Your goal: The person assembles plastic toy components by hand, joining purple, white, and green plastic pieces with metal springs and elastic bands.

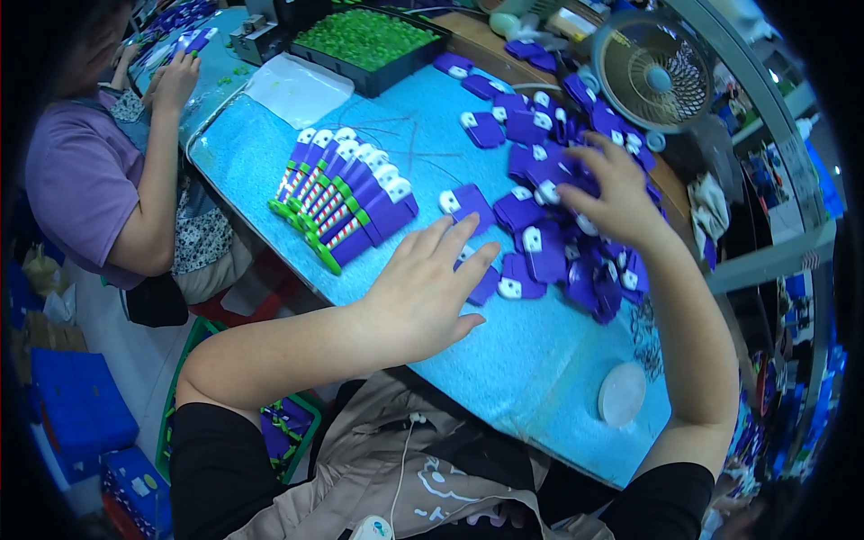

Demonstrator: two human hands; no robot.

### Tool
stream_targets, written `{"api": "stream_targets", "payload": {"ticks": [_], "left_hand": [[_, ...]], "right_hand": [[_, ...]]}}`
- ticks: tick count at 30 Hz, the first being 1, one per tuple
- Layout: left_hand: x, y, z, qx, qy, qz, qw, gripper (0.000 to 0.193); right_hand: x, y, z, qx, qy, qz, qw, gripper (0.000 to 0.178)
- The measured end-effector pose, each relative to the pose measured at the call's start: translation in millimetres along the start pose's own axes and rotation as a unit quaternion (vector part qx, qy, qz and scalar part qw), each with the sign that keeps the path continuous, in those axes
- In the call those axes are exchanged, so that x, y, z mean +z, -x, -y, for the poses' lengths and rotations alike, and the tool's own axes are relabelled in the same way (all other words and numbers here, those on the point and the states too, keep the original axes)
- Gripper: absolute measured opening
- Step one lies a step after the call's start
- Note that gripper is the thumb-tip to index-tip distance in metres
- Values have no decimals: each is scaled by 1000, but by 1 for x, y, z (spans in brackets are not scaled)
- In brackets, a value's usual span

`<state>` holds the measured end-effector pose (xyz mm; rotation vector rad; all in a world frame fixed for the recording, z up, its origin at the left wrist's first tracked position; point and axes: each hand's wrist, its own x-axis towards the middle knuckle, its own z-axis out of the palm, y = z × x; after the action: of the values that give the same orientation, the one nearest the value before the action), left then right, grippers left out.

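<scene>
Flat purple plastic pieces with white ends [543, 252] lie in a loose heap on the blue-covered table [486, 378]. My right hand [621, 193] is over the heap, its fingers curved and apart, with no piece visibly gripped. Closer to me, my left hand [423, 283] has its fingers spread; the fingertips are at the heap's left edge, beside a single purple piece [468, 207]. Whether they touch it I cannot tell. Left of that hand, several purple pieces with green ends and red-and-white striped sticks [337, 202] lie in an overlapping row.
A black tray of small green parts [364, 45] stands at the back. At the far right are a fan [652, 72] and a bundle of thin metal pieces [646, 337]. A round whitish disc [622, 394] sits near the front edge. Another person [108, 180] works at the left.
</scene>
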<state>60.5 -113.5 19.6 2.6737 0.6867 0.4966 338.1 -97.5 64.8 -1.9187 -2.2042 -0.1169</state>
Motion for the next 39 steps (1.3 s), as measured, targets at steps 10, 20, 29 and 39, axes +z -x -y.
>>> {"api": "stream_targets", "payload": {"ticks": [10,20,29,39], "left_hand": [[34,-23,-35,2,-9,12,1000,54],[51,34,-102,126,252,-84,956,70],[65,50,-113,-161,714,67,678,67],[64,47,-101,-225,725,103,643,61]], "right_hand": [[9,62,-26,205,-141,-62,966,66],[4,226,143,247,-447,-175,842,35],[11,250,148,113,-346,-203,909,38],[2,245,104,276,-265,-187,905,33]]}}
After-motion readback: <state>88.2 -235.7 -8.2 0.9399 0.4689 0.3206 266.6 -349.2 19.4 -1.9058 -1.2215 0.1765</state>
